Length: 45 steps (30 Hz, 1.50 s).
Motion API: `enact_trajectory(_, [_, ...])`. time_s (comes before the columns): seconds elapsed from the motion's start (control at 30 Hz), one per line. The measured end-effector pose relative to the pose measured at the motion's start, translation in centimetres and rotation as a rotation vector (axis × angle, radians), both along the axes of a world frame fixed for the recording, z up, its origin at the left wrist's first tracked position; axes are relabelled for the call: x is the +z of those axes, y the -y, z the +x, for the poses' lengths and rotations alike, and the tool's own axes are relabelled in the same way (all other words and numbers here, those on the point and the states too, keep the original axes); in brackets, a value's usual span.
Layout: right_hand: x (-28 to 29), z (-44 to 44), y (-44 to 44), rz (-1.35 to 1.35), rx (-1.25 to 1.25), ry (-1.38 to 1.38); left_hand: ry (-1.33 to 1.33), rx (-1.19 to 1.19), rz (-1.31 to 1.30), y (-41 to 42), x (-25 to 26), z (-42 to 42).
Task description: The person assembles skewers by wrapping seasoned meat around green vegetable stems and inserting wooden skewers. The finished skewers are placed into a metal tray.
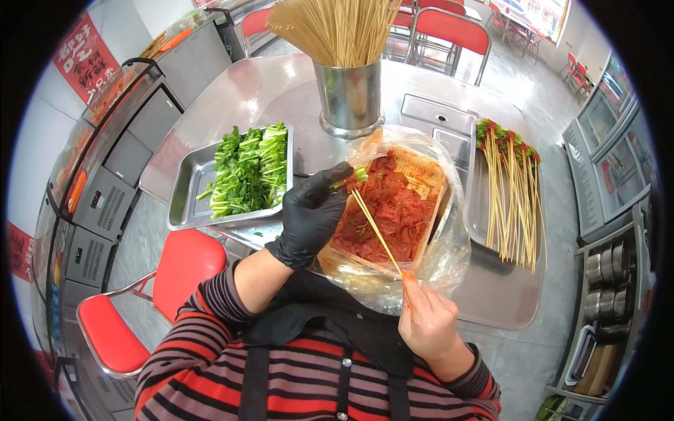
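Observation:
My left hand (pixel 316 210), in a black glove, pinches a bundle of green stems and red marinated meat (pixel 354 180) over the left side of a tub of red marinated meat (pixel 392 210). Bare, my right hand (pixel 429 316) grips the lower ends of thin bamboo skewers (pixel 378 229), whose upper ends reach the bundle. Clear plastic bagging (pixel 455 231) surrounds the tub. To the left, cut leafy green stems (pixel 247 173) lie in a metal tray (pixel 194 202). At right, filled skewers (pixel 508 194) rest on another metal tray (pixel 476 221), with their food ends at the back.
A metal canister (pixel 350 97) packed with bamboo skewers (pixel 337 31) stands at the back of the metal table (pixel 210 105). A red folding chair (pixel 189 268) is at the near left. Refrigerated cabinets line the left side, and a shelf of metal pots (pixel 608 284) stands at right.

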State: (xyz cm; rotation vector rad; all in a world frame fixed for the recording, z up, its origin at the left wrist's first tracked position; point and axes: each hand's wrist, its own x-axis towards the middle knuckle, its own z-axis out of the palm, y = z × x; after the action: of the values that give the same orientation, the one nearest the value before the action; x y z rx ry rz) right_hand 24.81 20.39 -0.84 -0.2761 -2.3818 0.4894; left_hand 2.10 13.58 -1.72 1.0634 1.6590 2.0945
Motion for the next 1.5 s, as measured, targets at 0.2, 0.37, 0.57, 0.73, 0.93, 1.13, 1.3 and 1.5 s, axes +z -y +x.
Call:
enact_trajectory(0.2, [0.5,0.2,-0.5,-1.246,0.109,-0.022,0.017,0.009,-0.037,-0.1,0.7,0.0])
enact_trajectory(0.37, [-0.1,-0.4,-1.1,-0.087,0.014,-0.022,-0.149,0.025,0.006,-0.3,1.3,-0.2])
enact_trajectory(0.57, [2.2,-0.2,-1.5,-1.449,0.099,0.048,-0.156,0.002,0.046,-0.3,2.6,-0.2])
enact_trajectory(0.73, [0.5,-1.1,-1.3,-0.369,0.043,-0.125,-0.141,-0.026,0.017,-0.6,3.3,-0.2])
enact_trajectory(0.93, [0.8,0.4,-2.1,-0.35,-0.003,-0.139,-0.262,-0.099,-0.013,-1.3,4.9,1.2])
enact_trajectory(1.13, [1.2,1.2,-2.2,-0.103,0.003,-0.09,-0.247,0.009,-0.14,-2.7,3.9,2.0])
enact_trajectory(1.3, [1.2,2.3,-2.5,-1.57,0.26,-0.055,-0.11,-0.079,0.031,-2.8,3.4,2.1])
enact_trajectory(1.5, [1.5,1.7,-2.7,-1.681,0.326,-0.105,-0.127,-0.107,0.054,-2.5,3.3,1.5])
